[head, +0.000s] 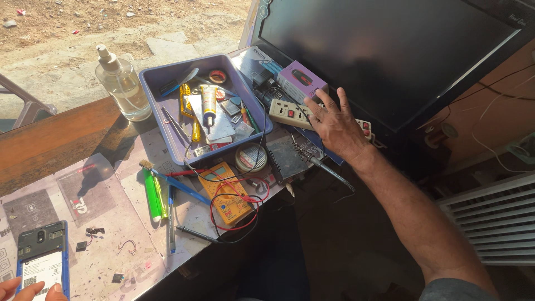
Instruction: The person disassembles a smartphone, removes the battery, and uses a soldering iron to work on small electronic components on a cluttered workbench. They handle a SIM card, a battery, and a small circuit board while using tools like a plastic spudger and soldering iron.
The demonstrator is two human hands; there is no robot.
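Right hand (334, 125) spread flat on power strip (295, 114); left hand (25, 290) – fingertips only – touches opened phone (42, 262).

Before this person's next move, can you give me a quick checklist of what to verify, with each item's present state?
1. Right hand on the white power strip: ok, fingers spread over its far end.
2. Which switch or socket the fingers touch: cannot tell, the hand covers it.
3. Left hand at the opened phone: ok, fingertips at its lower edge.
4. Soldering iron away from the right hand: ok, it lies just below the wrist, apart.
5. Yellow multimeter leads: not ok, red and black wires are tangled over it.
6. Blue tray steady on the bench: ok, flat and full of tools.
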